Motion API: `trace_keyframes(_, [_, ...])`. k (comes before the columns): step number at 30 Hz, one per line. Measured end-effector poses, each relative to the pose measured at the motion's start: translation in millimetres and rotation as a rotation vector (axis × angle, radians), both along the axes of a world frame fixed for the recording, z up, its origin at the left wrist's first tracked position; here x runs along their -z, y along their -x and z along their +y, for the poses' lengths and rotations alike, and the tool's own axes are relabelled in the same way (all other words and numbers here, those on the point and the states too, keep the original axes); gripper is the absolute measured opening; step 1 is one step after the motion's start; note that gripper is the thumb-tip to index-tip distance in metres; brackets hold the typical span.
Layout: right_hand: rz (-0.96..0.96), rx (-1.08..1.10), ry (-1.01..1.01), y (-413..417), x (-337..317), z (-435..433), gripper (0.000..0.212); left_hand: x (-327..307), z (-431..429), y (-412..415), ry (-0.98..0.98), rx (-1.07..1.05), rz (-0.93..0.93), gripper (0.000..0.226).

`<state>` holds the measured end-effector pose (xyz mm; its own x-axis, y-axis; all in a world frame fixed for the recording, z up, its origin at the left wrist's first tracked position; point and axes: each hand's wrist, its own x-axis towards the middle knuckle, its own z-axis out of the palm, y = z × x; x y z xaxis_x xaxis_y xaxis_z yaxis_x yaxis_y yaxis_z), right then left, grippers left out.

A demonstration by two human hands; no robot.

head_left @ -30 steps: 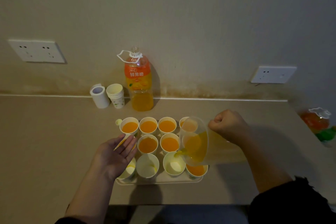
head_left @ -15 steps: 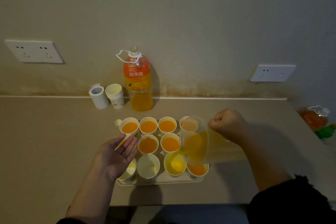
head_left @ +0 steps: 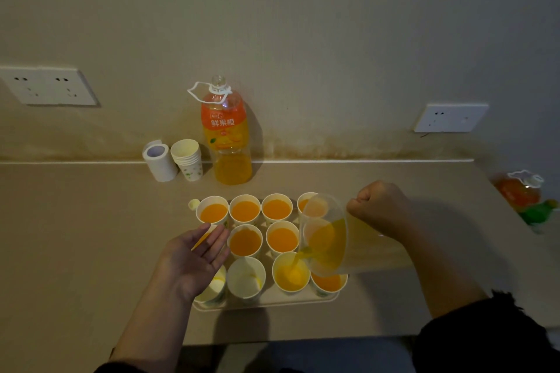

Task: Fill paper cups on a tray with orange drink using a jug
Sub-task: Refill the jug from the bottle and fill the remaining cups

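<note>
A pale tray (head_left: 266,302) on the counter holds several paper cups, most of them full of orange drink. My right hand (head_left: 378,207) grips the handle of a clear jug (head_left: 328,239), tilted left. A thin stream runs from its spout into a front-row cup (head_left: 291,274), which is partly filled. To its left an empty cup (head_left: 246,280) stands, and a second cup (head_left: 213,289) is partly hidden under my left hand (head_left: 197,254). That hand hovers flat, palm up, over the tray's left edge and holds nothing.
A large orange drink bottle (head_left: 225,133) stands uncapped against the wall, its cap (head_left: 194,204) lying beside the tray. A stack of spare cups (head_left: 188,159) and a white roll (head_left: 159,160) stand left of it. Another bottle (head_left: 519,191) lies at the counter's right end.
The jug's stream has started falling into the front-row cup, and the orange level in that cup has risen. Both hands have stayed nearly still.
</note>
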<state>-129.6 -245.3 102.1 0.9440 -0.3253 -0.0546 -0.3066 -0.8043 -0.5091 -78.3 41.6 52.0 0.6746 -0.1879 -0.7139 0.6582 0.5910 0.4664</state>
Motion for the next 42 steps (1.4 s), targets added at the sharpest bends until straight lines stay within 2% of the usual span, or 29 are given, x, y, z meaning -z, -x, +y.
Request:
trace_keyframes(15, [0.038, -0.055, 0.056, -1.8, 0.0, 4.2, 0.046, 5.2, 2.5, -5.0, -0.006, 0.008, 0.012, 0.015])
trace_keyframes(42, [0.045, -0.005, 0.045, 1.1, 0.2, 2.7, 0.043, 2.5, -0.5, -4.5, 0.004, 0.027, 0.006, 0.014])
